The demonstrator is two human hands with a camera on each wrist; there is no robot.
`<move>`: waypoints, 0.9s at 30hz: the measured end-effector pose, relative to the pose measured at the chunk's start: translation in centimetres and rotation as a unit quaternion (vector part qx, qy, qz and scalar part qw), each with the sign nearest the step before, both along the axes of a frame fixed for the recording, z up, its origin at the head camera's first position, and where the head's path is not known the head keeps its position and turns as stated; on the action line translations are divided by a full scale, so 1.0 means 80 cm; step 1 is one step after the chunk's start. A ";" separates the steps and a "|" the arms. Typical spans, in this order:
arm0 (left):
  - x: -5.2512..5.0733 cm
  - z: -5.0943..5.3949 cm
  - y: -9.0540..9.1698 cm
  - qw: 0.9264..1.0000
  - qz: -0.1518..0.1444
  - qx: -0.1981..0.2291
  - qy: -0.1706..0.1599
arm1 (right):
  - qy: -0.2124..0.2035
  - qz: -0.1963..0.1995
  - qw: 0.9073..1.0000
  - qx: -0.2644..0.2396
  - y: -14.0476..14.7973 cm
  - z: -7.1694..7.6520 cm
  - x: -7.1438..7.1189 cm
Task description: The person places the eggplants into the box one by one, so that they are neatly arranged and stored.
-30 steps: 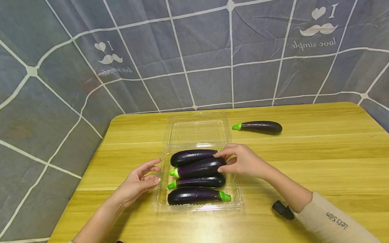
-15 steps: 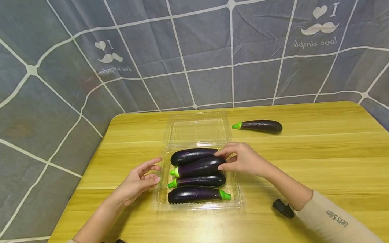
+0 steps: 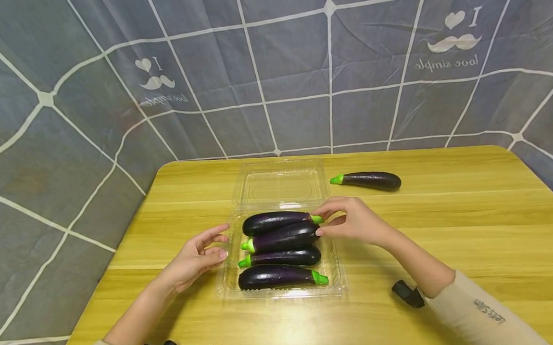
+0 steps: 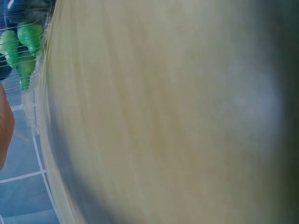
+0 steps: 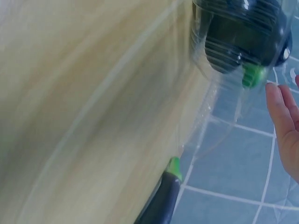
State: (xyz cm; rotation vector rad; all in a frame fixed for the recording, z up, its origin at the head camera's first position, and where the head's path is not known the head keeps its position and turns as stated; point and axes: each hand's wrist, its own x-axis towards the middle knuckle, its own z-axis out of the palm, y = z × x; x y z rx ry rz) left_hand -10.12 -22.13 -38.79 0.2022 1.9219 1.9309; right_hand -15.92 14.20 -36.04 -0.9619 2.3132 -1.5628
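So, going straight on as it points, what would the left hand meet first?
Likely the clear container, at its left side; depth is unclear, so if the left hand is higher, perhaps the eggplants inside.

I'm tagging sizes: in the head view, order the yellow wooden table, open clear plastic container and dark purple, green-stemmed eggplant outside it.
1. Yellow wooden table
2. Open clear plastic container
3. Dark purple, green-stemmed eggplant outside it

Each step down looks plain.

Grey white-gridded cloth (image 3: 297, 124) hangs behind. Moustache prints (image 3: 455, 43) on it, lettering (image 3: 446, 62) reversed. Worktop (image 3: 447, 210) yellow, wood-grained, far corners rounded.
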 end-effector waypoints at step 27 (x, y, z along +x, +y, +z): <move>-0.002 -0.003 -0.001 1.000 -0.004 0.001 0.007 | 0.014 -0.097 0.994 0.039 0.059 0.013 -0.011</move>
